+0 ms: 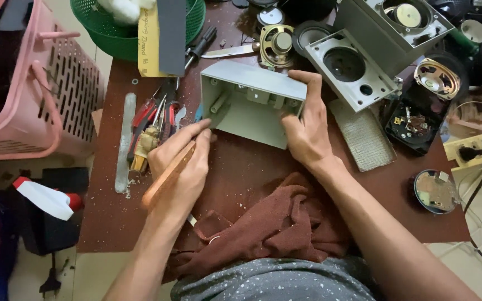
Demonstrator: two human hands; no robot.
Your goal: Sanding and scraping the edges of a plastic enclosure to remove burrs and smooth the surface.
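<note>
On the brown desk, my right hand clamps the gutted grey plastic speaker box; my left hand grips a wooden-handled tool probing inside.

The open plastic housing is pale grey-green; the tool handle light wooden brown. The tabletop is reddish brown, the cloth maroon, the slotted basket pink, the mesh basket green.
</note>
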